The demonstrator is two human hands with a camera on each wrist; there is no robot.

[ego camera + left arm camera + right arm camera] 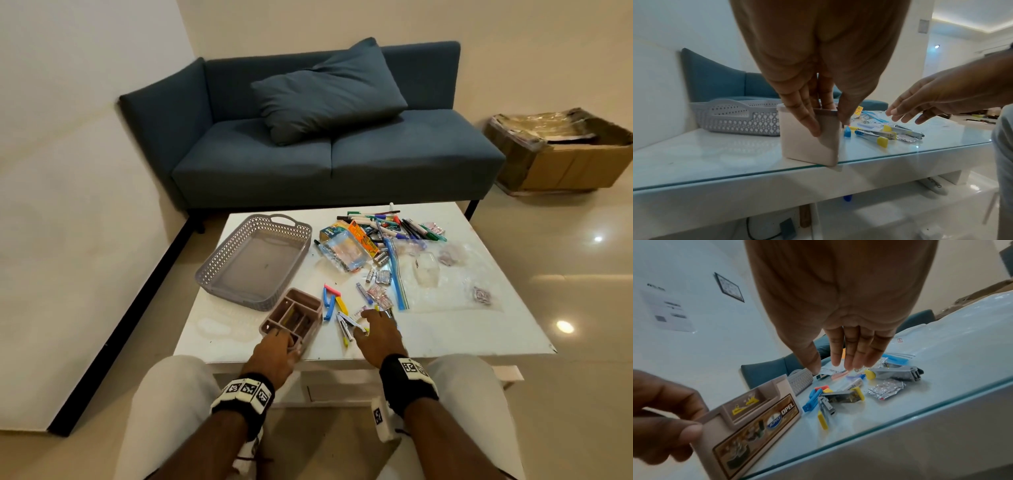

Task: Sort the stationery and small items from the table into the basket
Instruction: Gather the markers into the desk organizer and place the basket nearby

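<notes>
A pink compartment organizer (291,317) (807,149) (756,418) stands at the near edge of the white glass-topped table (445,335). My left hand (274,353) (829,125) grips its near wall, with fingers over the rim. The grey perforated basket (212,263) (740,118) sits behind it and looks empty. My right hand (378,334) (846,356) is open, fingers straight, hovering over staplers (346,325) (840,398) and small foil packets (885,388). Blue, pink and yellow clips (330,301) (813,398) lie between organizer and staplers.
Pens and markers (387,224), packets, batteries and a clear zip bag (445,284) cover the far right of the table. A blue sofa (308,154) stands behind it and a cardboard box (561,154) on the floor at right. My knees are under the near edge.
</notes>
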